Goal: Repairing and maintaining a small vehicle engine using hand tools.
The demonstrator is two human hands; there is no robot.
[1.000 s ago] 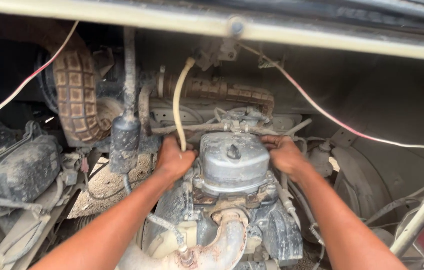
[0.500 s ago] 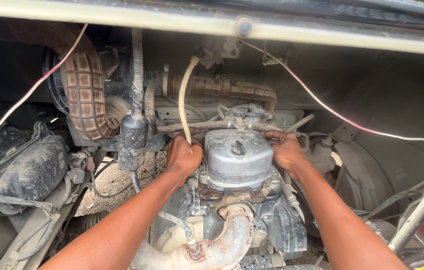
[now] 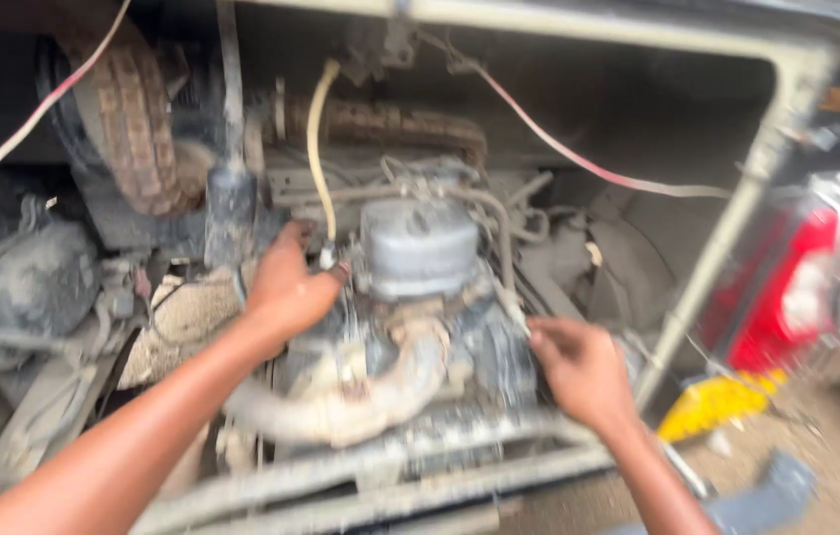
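A dirty grey engine with a rounded metal cover sits in an open vehicle bay. My left hand rests against the engine's left side, fingers by the foot of a pale yellow hose that rises upward. My right hand is off the engine, lower right of it, fingers loosely curled near a thin cable; whether it pinches anything is lost in blur. A rusty curved exhaust pipe runs below the cover.
A ribbed brown air hose stands at upper left. A red-and-white wire crosses the bay. A grey frame post slants at right, beside a red tail lamp. A yellow object lies on the ground.
My right hand has come off the engine's right side and dropped toward the lower right. The view swung right, bringing the tail lamp in. My left hand stays at the hose.
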